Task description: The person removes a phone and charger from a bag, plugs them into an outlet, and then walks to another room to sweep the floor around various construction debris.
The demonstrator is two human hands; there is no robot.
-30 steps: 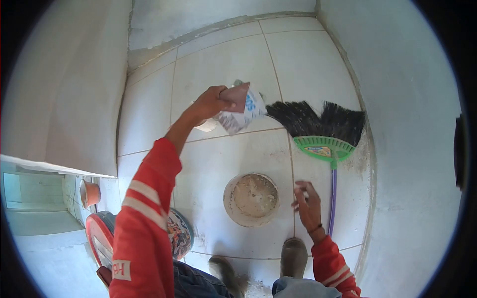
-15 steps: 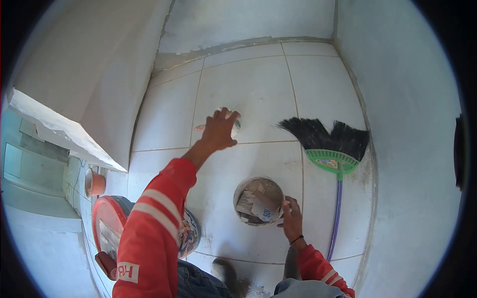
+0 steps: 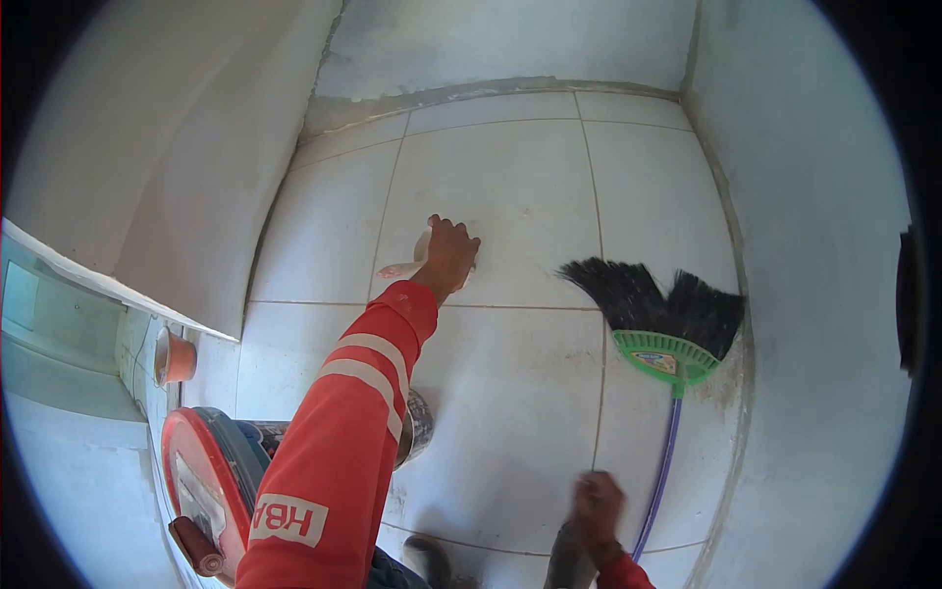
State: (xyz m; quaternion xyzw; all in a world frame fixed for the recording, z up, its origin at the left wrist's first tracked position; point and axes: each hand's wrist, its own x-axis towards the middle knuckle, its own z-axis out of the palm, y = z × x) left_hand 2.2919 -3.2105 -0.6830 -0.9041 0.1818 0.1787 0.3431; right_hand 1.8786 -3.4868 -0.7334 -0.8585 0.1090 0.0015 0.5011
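At the far left, an orange pot is seen on the floor beyond the edge of the pale wall. Below it, a large bucket is topped by a red lid, on which a grey-white patch is shown, and a brown rolled item is seen at its lower edge. Most of the near middle is crossed by a red sleeve with two pale stripes, and by it a speckled container is partly hidden.

Past the cuff, the left hand is held low over the white tiled floor, its fingers bent and slightly parted over a whitish object. That object is largely covered by the hand, so whether it is firmly gripped cannot be told. Just to its left, a pale, reddish-marked piece is seen.

Nearer the bottom, two dark boots are partly shown. Above the right-hand one, the right hand is raised, blurred, with its fingers curled; whether they are fully closed cannot be told.

Farther right, a broom is laid flat, its black bristles pointed away and its purple handle run back toward the boots' side, beside the right wall.
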